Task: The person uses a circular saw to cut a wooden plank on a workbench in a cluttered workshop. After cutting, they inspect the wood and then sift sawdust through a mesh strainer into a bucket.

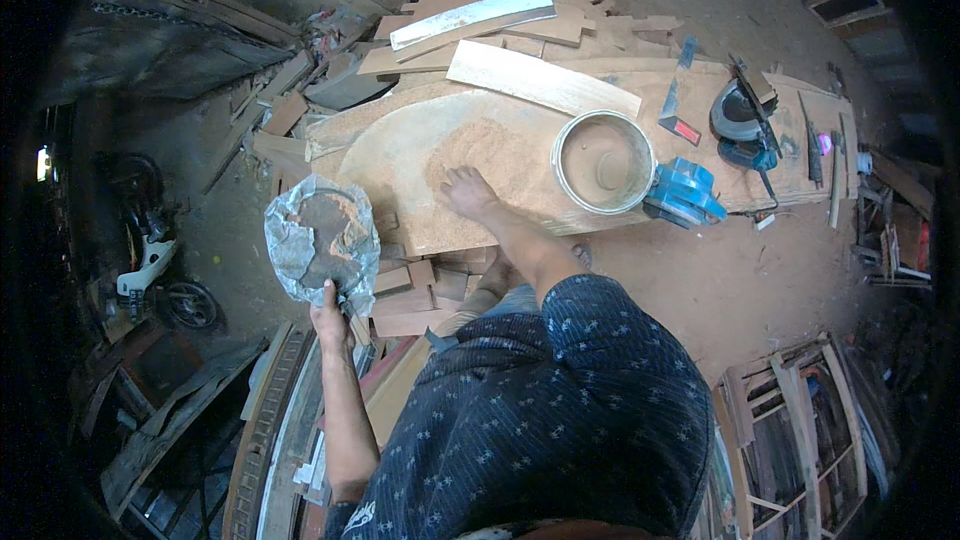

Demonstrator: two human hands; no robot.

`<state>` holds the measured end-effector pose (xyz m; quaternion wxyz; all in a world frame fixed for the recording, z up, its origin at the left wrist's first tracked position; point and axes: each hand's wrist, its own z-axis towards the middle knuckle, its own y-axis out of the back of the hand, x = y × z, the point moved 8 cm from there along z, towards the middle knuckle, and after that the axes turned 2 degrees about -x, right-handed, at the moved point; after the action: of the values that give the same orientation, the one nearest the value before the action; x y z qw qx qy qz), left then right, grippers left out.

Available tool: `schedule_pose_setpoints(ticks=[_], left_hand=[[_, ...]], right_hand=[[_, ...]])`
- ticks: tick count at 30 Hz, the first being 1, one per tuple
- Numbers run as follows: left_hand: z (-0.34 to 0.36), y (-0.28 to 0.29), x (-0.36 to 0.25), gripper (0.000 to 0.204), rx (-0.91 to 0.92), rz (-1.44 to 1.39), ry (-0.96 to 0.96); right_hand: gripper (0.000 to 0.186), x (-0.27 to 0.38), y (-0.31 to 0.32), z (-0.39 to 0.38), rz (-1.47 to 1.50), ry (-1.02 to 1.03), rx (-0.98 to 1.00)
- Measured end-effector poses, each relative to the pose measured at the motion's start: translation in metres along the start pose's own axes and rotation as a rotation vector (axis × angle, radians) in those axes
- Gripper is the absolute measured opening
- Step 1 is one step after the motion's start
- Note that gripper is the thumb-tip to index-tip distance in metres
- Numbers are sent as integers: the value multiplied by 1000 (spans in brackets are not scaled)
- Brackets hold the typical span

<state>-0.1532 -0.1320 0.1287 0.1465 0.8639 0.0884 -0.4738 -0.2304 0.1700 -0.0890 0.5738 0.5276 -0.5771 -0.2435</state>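
My left hand is closed on the near edge of a round, dark, shallow thing wrapped in crumpled clear plastic. Some brownish crumbs lie on its face, and I cannot tell whether it is a lid or a pan. My right hand rests palm down on the sawdust spread over the wooden workbench, fingers apart and holding nothing. To the right of that hand stands a round pale bucket, its inside coated with something brownish.
Beside the bucket lies a blue power tool. Farther right are a circular saw and a square with a red handle. A pale board lies behind the bucket. Offcuts pile below the bench, and a motorcycle stands at left.
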Motion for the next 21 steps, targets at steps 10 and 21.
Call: schedule_pose_setpoints(ticks=[10,21], left_hand=[[-30,-107,15,49,356,-250,87],[-143,-313,41,36,790,-457,393]], right_hand=[[23,-36,130,-76,1096,-430,-109],[24,-80,308,-222,1097,-636,-507]])
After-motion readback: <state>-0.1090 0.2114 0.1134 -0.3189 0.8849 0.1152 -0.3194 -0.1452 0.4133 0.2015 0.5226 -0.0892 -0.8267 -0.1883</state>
